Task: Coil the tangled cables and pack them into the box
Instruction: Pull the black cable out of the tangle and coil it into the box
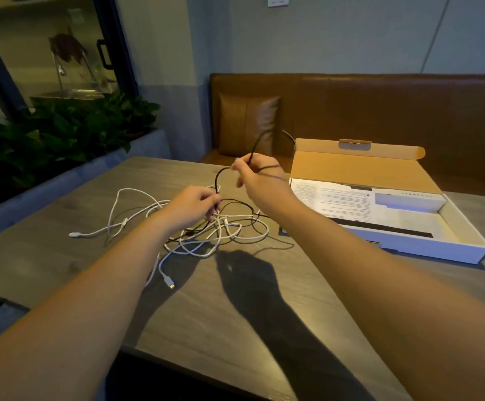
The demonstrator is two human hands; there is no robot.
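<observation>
While black cable (pixel 217 180) hangs between both hands, risk: pull may drag white cables (pixel 206 235), because black one crosses through white heap on table (pixel 235 314); knot can tighten. Left hand (pixel 195 202) pinches black cable low, at heap. Right hand (pixel 251 172) raised, fingers curled on black loops; loops may slip off hand, coil lost. Box (pixel 409 244) open at right, near heap, lid up, no cable inside yet; printed sheet lies in it. White plug (pixel 169 282) near edge. Far: sofa (pixel 380 111), cushion (pixel 247 123); far left: plants (pixel 61 131). Nothing blocks way to box.
</observation>
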